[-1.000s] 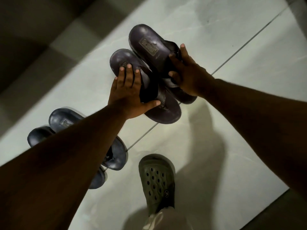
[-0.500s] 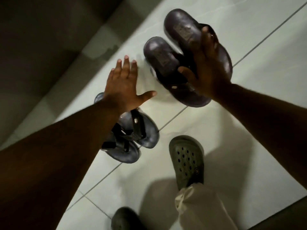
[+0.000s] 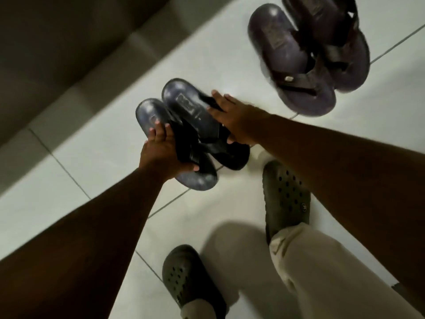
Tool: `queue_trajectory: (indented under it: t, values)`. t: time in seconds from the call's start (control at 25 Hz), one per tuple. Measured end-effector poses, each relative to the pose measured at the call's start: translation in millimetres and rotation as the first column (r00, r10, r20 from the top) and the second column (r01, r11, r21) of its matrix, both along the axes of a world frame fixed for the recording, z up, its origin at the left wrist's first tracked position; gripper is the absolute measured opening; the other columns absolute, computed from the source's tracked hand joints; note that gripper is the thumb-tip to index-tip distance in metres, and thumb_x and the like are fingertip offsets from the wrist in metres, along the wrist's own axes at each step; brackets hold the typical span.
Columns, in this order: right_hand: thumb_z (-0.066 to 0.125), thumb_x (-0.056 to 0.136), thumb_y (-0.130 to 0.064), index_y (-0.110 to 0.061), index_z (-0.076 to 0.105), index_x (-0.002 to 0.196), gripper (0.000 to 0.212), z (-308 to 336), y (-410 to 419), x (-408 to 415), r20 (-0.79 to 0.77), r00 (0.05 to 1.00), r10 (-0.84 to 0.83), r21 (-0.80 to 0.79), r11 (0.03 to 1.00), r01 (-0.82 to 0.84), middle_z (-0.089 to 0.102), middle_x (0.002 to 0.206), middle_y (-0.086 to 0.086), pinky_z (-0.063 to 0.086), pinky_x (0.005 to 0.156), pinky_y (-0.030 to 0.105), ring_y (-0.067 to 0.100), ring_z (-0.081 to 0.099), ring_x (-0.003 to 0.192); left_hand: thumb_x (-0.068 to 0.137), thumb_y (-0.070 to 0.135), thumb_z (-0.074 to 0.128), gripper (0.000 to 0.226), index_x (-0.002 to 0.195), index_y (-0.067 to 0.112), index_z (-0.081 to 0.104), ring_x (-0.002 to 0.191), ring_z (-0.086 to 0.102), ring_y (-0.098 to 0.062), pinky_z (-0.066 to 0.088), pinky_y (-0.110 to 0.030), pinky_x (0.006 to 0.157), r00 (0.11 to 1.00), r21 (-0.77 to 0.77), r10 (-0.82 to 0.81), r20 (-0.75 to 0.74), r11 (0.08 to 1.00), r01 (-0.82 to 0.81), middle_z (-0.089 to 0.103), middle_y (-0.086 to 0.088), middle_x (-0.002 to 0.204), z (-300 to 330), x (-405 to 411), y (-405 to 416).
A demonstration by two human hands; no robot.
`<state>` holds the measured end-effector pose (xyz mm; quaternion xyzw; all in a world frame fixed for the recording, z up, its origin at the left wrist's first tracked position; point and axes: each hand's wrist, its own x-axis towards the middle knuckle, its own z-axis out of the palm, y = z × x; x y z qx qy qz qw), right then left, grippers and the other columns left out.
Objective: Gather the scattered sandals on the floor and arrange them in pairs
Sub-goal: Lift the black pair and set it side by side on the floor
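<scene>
Two pairs of dark strapped sandals lie on the white tiled floor. The near pair sits side by side in the middle: its left sandal (image 3: 151,116) and its right sandal (image 3: 184,102). My left hand (image 3: 163,155) grips the left one across its straps. My right hand (image 3: 232,116) rests on the right one, fingers over its strap. The far pair, one sandal (image 3: 276,49) beside the other (image 3: 354,63), lies untouched at the upper right.
My own feet in dark green clogs, one (image 3: 287,199) just right of the near pair and one (image 3: 188,279) at the bottom, stand close by. A shadowed grey step or wall base (image 3: 69,65) borders the floor on the left.
Both hands have left the far pair, which now lies on the floor at upper right. They have come down onto the near pair, the left gripping one sandal and the right touching the other.
</scene>
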<state>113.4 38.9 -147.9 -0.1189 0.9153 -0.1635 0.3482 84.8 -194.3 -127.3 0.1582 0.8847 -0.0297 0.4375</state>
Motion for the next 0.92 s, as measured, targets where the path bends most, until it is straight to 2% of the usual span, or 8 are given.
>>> queue_trajectory:
  t: [0.2,0.4,0.6,0.72,0.92]
  values:
    - [0.078,0.076,-0.016,-0.024,0.002,0.153,0.108,2.8,-29.7,2.5,0.1,0.981,-0.169,-0.036,0.984,0.173,-0.016,0.163,0.005,0.024,0.118,0.052,0.034,0.002,0.15,0.052,0.072,0.071,0.138,0.152,0.016,-0.007,0.15,-0.009,-0.031,0.009,-0.045,0.122,0.996,0.136,0.068,-0.055,0.989,-0.06,-0.013,-0.01,0.163,-8.4,6.2,-39.1]
    - [0.075,0.078,-0.017,-0.023,0.012,0.153,0.098,-1.3,-105.6,2.2,0.073,0.99,-0.124,-0.074,0.989,0.13,-0.018,0.163,0.006,0.023,0.117,0.045,0.035,-0.004,0.15,0.053,0.072,0.07,0.136,0.152,0.019,-0.008,0.149,-0.011,-0.029,0.006,-0.042,0.121,0.984,0.125,0.172,-0.056,0.979,-0.164,-0.015,-0.007,0.163,-5.2,20.7,-118.5]
    - [0.076,0.08,-0.023,-0.018,0.011,0.154,0.099,0.9,-159.4,12.3,0.031,0.999,-0.031,-0.023,0.999,0.031,-0.016,0.162,0.014,0.024,0.118,0.053,0.042,0.0,0.148,0.054,0.076,0.066,0.136,0.151,0.019,-0.009,0.149,-0.013,-0.03,0.003,-0.04,0.121,0.989,0.112,0.131,-0.065,0.986,-0.123,-0.016,-0.009,0.162,-9.5,32.3,-176.6]
    - [0.074,0.081,-0.024,-0.019,0.01,0.154,0.098,6.4,-172.8,15.0,0.043,0.999,-0.017,-0.012,1.0,0.017,-0.016,0.162,0.016,0.026,0.116,0.055,0.041,0.001,0.149,0.055,0.076,0.065,0.135,0.151,0.017,-0.008,0.149,-0.012,-0.032,0.003,-0.042,0.122,0.987,0.123,0.138,-0.084,0.984,-0.127,-0.015,-0.012,0.162,-10.5,41.9,-187.9]
    - [0.076,0.079,-0.028,-0.02,0.008,0.154,0.102,12.4,-157.9,12.4,0.025,0.999,0.02,-0.056,0.998,-0.019,-0.009,0.163,0.016,0.022,0.117,0.056,0.046,0.002,0.147,0.056,0.078,0.062,0.134,0.151,0.017,-0.007,0.149,-0.01,-0.033,0.004,-0.044,0.121,0.991,0.137,0.102,-0.09,0.987,-0.089,-0.011,-0.013,0.162,-8.0,35.9,-186.7]
